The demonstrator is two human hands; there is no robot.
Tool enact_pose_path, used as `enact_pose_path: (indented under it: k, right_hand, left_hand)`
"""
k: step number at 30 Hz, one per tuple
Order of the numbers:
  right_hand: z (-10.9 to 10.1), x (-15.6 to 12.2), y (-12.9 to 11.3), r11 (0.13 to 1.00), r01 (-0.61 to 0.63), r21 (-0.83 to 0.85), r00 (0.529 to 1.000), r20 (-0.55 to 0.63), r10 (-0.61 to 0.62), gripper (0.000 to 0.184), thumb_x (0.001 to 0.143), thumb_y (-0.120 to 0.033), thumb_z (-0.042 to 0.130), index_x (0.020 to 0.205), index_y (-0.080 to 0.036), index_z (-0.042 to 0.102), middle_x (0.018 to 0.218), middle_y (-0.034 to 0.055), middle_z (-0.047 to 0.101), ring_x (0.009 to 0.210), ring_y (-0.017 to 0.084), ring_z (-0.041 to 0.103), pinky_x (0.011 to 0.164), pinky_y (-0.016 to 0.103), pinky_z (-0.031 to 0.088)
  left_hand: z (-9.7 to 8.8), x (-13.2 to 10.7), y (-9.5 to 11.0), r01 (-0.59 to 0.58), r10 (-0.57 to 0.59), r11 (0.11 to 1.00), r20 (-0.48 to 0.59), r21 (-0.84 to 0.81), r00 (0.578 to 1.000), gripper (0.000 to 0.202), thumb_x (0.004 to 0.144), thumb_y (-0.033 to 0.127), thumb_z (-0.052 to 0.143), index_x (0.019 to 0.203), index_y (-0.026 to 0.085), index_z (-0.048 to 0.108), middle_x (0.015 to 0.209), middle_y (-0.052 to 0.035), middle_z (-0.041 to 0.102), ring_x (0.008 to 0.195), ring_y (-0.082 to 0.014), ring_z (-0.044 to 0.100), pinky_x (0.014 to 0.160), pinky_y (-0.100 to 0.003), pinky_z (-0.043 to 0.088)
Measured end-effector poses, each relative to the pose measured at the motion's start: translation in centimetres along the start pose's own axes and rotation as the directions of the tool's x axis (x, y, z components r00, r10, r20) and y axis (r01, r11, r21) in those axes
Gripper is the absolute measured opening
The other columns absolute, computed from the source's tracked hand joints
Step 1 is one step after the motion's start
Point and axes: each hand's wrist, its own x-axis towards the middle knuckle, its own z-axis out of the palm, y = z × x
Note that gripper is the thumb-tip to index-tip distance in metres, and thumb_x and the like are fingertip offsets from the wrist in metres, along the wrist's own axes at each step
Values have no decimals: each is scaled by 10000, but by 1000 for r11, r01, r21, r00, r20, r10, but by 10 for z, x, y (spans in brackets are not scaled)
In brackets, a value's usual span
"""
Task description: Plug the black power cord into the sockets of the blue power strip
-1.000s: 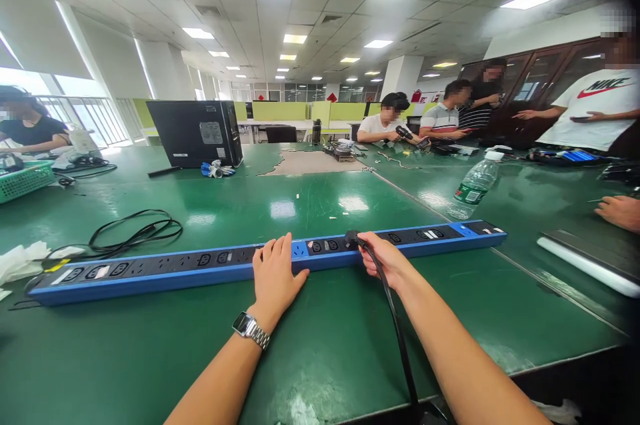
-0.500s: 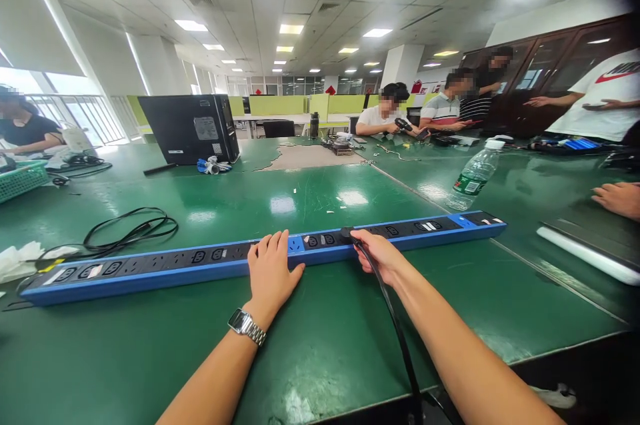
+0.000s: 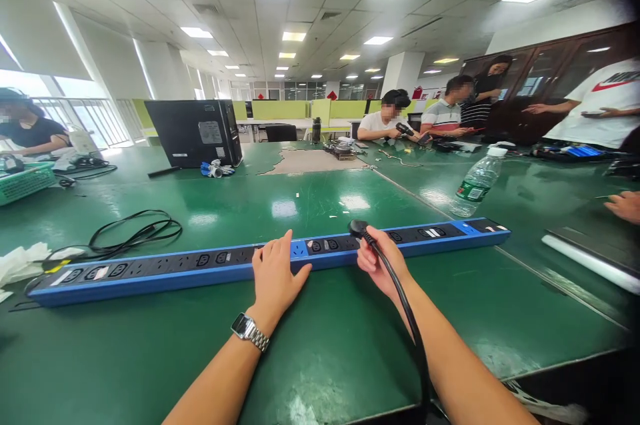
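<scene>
A long blue-and-black power strip (image 3: 170, 264) lies across the green table in front of me, its row of sockets facing up. My left hand (image 3: 275, 275), with a watch on the wrist, grips the strip left of its middle: fingers reach over the top, thumb out to the right along the near edge. Pinched in my right hand (image 3: 383, 262) is a black plug (image 3: 358, 228), raised just above the sockets and tilted. Its pins are hidden from view. From the plug a thick black cable (image 3: 411, 312) curves down past my right forearm to the table's near edge.
Behind the strip's right end stands a clear water bottle (image 3: 477, 182). A coiled black cord (image 3: 135, 235) and crumpled tissue (image 3: 23, 262) lie left. Farther back are a black computer case (image 3: 187, 135) and gloves (image 3: 217, 169). Several people work around the table; one person's hand (image 3: 625, 205) shows at right.
My right hand has lifted the plug up off the strip's sockets, and the cable has risen with it. My left hand keeps its place on the strip. The view has shifted slightly.
</scene>
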Motion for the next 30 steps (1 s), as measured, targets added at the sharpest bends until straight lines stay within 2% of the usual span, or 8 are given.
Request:
enact_pose_path:
  k: [4,6,8,11,13,18,23,30]
  right_hand:
    - [30,-12,8,959,-48,-278,979,180,101,438,714,-556,629,504,-217,449,328,-52,387,285,81,316,330,236,209]
    - [46,-16,10,944,20,-329,966,250,67,450,698,-547,643,489,-227,406,339,-65,361,303,75,304,337,234,196]
    - [56,-18,10,934,97,-345,961,275,1,468,713,-537,632,477,-229,370,363,-70,341,330,68,295,355,230,199]
    - [54,-16,15,892,142,-429,964,265,-26,441,776,-535,564,497,-221,430,368,-63,357,338,79,312,374,234,215]
    - [44,-11,23,837,175,-518,975,207,-75,434,794,-512,556,496,-214,452,385,-57,375,367,84,333,403,233,235]
    - [25,-1,41,753,171,-636,985,120,-123,423,829,-485,520,514,-208,468,420,-52,389,423,98,354,459,237,268]
    - [28,-2,44,691,212,-691,977,157,-142,418,830,-470,517,513,-202,465,459,-41,433,467,107,393,504,239,295]
    - [29,-5,43,627,225,-746,974,192,-122,402,829,-460,498,524,-199,466,482,-35,465,498,118,423,532,243,306]
  left_hand:
    - [-4,-2,13,-179,176,979,-41,-98,984,606,869,360,571,1435,275,371,1236,-48,629,1166,-218,520,1079,-441,256]
    - [-8,-3,18,-251,247,964,-49,-87,968,489,877,287,544,1362,312,481,1162,-15,665,1113,-200,548,1087,-433,247]
    - [-13,-2,16,-248,243,967,-76,-62,967,405,873,232,521,1264,319,584,1100,-10,687,1059,-197,571,1060,-423,287]
    - [-24,2,-5,-121,111,992,-212,-34,971,348,891,256,500,1210,290,633,1112,-46,682,1043,-221,584,971,-402,382]
    - [-31,6,-27,-9,-9,999,-319,-54,948,358,911,346,485,1231,255,618,1113,-69,684,1036,-234,599,924,-379,432]
    - [-40,8,-73,366,-401,916,-341,-165,850,408,870,444,505,1200,221,593,1033,-76,712,937,-241,666,853,-368,501]
    - [-45,5,-79,373,-402,913,-201,-168,893,349,804,441,563,1066,234,667,921,-49,734,882,-238,686,862,-363,511]
    - [-54,-1,-83,358,-375,925,-147,-128,915,370,798,422,557,1097,247,684,943,-54,736,847,-234,683,822,-350,526]
